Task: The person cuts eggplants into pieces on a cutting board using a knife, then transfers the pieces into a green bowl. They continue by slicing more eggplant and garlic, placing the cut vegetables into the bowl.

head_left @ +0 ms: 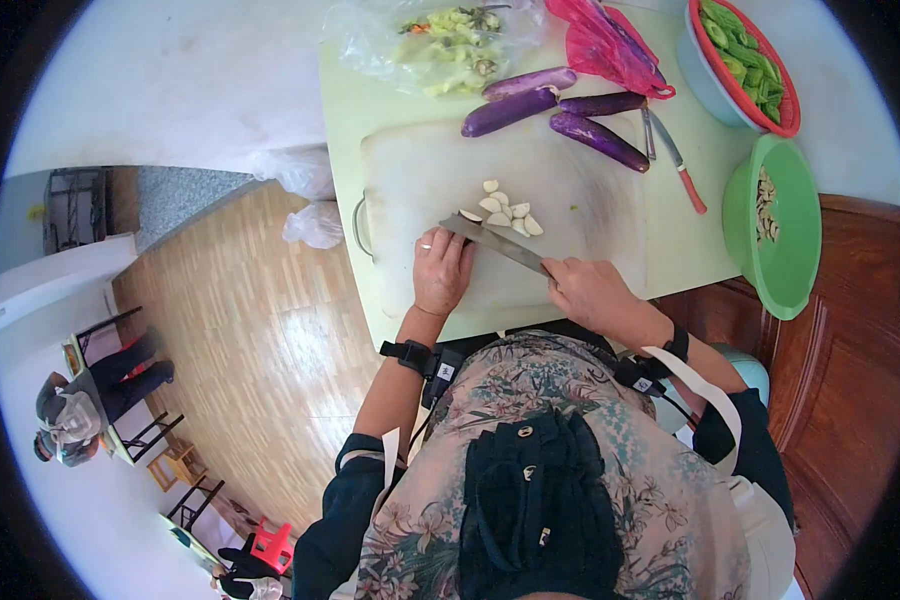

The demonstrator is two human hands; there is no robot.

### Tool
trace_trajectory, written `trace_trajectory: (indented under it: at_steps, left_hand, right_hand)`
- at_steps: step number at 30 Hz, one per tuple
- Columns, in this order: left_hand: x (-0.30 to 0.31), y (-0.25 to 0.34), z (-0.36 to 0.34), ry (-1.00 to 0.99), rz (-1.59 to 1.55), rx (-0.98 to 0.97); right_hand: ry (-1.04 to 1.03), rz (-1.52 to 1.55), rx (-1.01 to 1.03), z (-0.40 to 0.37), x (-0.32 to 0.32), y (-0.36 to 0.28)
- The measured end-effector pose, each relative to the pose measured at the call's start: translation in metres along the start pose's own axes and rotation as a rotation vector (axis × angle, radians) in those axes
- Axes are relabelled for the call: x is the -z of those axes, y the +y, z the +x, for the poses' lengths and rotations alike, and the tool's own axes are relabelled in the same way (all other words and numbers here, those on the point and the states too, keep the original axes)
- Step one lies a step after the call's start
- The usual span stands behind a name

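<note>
My right hand [592, 293] is wrapped round the handle of a kitchen knife [505, 246], whose broad blade reaches left across the white cutting board [410, 170]. The fingers of my left hand [442, 270] are bent together at the blade's far end, pressing on a piece of eggplant that is mostly hidden. Just beyond the blade lies a small heap of pale cut eggplant pieces [519, 210]. Several whole purple eggplants [510, 113] rest along the back of the board, one of them partly pale-skinned.
A peeler [649, 135] and a red-handled knife [682, 165] lie at the right. Beyond them stand a green basin [806, 240] with cut pieces and a red colander [794, 110] of green vegetables. A clear bag [370, 45] of scraps and a pink bag [610, 50] lie at the back.
</note>
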State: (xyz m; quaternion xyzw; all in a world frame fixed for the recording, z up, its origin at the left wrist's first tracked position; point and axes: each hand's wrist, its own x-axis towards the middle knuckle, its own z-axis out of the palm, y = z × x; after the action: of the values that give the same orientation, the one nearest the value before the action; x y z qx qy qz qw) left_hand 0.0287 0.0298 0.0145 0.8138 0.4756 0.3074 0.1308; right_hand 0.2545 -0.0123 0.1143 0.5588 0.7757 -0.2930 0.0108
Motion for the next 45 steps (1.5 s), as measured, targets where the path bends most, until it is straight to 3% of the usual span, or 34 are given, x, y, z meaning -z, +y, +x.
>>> trace_trajectory:
  at_steps: [6, 19, 24, 28, 30, 33, 42, 45]
  left_hand:
    - [-0.001, -0.002, 0.0, -0.014, 0.06, -0.025]
    - [-0.003, -0.003, -0.001, -0.027, 0.052, -0.005]
    - [-0.002, -0.005, 0.0, -0.006, 0.078, -0.029]
    - [-0.003, -0.005, -0.001, 0.006, 0.09, -0.039]
    - [-0.003, -0.004, -0.001, 0.029, 0.047, -0.008]
    - [-0.003, -0.004, 0.0, 0.049, 0.014, -0.017]
    - [-0.002, -0.004, -0.005, -0.01, 0.058, 0.023]
    - [-0.002, -0.004, -0.003, 0.016, 0.067, -0.011]
  right_hand:
    - [0.069, -0.069, 0.069, -0.001, 0.004, -0.001]
    - [-0.007, -0.061, 0.03, 0.006, 0.006, -0.01]
    - [0.09, -0.186, 0.265, 0.05, -0.027, -0.008]
    - [0.079, -0.079, 0.156, 0.073, -0.032, -0.017]
    - [0.106, 0.069, 0.007, 0.075, -0.029, -0.018]
    - [0.169, 0.186, -0.019, 0.066, -0.023, -0.007]
    - [-0.04, 0.012, 0.009, 0.004, 0.001, -0.001]
    - [-0.013, -0.044, 0.073, -0.004, 0.007, -0.003]
